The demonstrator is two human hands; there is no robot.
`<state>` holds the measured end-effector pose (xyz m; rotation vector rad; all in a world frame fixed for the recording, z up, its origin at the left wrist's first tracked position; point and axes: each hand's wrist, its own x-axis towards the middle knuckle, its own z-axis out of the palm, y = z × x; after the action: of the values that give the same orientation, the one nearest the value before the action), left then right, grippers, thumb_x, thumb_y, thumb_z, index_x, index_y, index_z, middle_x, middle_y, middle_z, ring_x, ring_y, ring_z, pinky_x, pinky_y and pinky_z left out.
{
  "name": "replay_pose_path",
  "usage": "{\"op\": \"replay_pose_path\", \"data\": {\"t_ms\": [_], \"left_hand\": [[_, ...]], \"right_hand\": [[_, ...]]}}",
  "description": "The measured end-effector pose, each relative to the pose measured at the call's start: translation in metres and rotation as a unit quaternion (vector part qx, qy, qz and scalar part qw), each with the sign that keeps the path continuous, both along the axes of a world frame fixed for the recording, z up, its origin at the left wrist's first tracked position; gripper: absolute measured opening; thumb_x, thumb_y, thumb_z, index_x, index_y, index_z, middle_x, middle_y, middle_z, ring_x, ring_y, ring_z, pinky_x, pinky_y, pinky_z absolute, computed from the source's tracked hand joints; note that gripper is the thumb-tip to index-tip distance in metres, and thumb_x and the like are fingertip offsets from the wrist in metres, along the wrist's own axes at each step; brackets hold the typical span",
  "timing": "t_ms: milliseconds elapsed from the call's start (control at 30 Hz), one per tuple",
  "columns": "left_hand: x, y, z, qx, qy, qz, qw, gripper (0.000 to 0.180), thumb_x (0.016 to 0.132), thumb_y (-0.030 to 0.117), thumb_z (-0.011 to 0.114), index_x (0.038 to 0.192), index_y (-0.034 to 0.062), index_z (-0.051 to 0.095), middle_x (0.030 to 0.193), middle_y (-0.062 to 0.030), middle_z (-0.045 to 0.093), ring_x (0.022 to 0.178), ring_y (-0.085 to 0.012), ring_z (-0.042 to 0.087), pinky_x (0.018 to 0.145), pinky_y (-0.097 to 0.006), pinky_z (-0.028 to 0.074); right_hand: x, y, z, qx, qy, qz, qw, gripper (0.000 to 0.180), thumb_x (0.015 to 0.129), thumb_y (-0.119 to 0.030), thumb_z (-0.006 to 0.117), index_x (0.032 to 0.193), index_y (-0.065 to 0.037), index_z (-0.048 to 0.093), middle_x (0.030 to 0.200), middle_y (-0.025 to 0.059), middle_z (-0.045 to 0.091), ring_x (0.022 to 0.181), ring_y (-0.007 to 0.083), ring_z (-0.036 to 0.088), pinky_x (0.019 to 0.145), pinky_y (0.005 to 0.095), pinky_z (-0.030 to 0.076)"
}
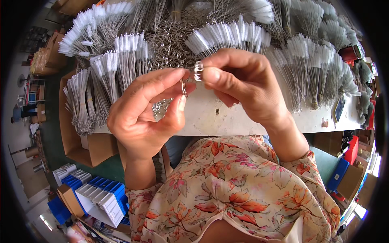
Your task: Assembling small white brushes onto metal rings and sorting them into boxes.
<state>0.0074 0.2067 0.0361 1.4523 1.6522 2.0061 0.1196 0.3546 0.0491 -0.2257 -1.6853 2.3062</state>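
Note:
My left hand (144, 109) pinches a small metal key ring (184, 87) between thumb and forefinger, held up over the white table (227, 121). My right hand (239, 83) pinches a small bundle of metal wire loops (198, 71) at its fingertips, right beside the ring. The two hands nearly touch at the fingertips. Behind them lies a heap of loose metal rings (170, 44), with a few more rings (159, 108) under my left hand. Bundles of thin white-bristled wire brushes (231, 36) fan out across the table.
More brush bundles (316, 69) crowd the table's right side and others (81, 101) sit in an open cardboard box (89, 148) at the left. Blue and white plastic bins (99, 194) stand on the floor at lower left. Red and blue boxes (348, 158) lie at the right.

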Motion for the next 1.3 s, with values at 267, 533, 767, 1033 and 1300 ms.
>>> {"op": "replay_pose_path", "data": {"t_ms": [267,533,767,1033,1300], "left_hand": [[-0.005,0.007,-0.003,-0.007,0.071,0.046,0.996,0.031,0.071,-0.013,0.063,0.102,-0.0078,0.061,0.101,-0.0168,0.061,0.085,-0.0191,0.064,0.073,-0.026,0.055],[-0.02,-0.001,0.008,-0.057,0.042,0.006,0.997,0.031,0.07,-0.017,0.059,0.1,-0.0075,0.061,0.096,-0.0164,0.063,0.081,-0.0156,0.063,0.07,-0.023,0.054],[-0.035,0.002,0.003,-0.1,-0.179,-0.083,0.975,0.024,0.079,-0.008,0.056,0.102,-0.0083,0.06,0.093,-0.0129,0.064,0.082,-0.013,0.062,0.069,-0.022,0.053],[-0.049,-0.022,-0.032,-0.353,-0.099,-0.069,0.928,0.027,0.082,0.005,0.061,0.108,0.002,0.06,0.099,-0.0081,0.063,0.08,-0.0107,0.061,0.073,-0.024,0.051],[-0.23,-0.157,-0.087,-0.482,0.086,0.368,0.79,0.017,0.08,0.018,0.063,0.084,0.0015,0.065,0.072,-0.0108,0.065,0.064,-0.0177,0.063,0.059,-0.031,0.048]], "right_hand": [[-0.011,-0.008,-0.003,-0.053,-0.045,0.012,0.997,0.02,0.084,-0.021,0.065,0.086,-0.001,0.063,0.069,0.0,0.059,0.053,0.0036,0.046,0.047,0.0182,0.037],[-0.016,0.003,-0.003,0.11,-0.075,0.075,0.988,0.015,0.083,-0.016,0.065,0.081,-0.001,0.065,0.064,-0.0009,0.057,0.05,0.0042,0.047,0.045,0.0187,0.036],[-0.016,0.0,-0.006,-0.05,-0.105,0.106,0.988,0.013,0.084,-0.013,0.062,0.088,-0.001,0.062,0.069,0.0005,0.058,0.052,0.0038,0.048,0.046,0.0179,0.036],[0.009,-0.031,-0.081,0.463,-0.025,-0.076,0.883,0.011,0.076,0.0,0.063,0.086,-0.004,0.061,0.07,0.0083,0.053,0.054,0.0216,0.056,0.047,0.0283,0.043],[0.04,-0.037,-0.125,0.641,0.001,-0.014,0.767,0.022,0.063,0.0,0.063,0.084,-0.006,0.063,0.077,0.004,0.059,0.067,0.0199,0.058,0.055,0.0301,0.048]]}}
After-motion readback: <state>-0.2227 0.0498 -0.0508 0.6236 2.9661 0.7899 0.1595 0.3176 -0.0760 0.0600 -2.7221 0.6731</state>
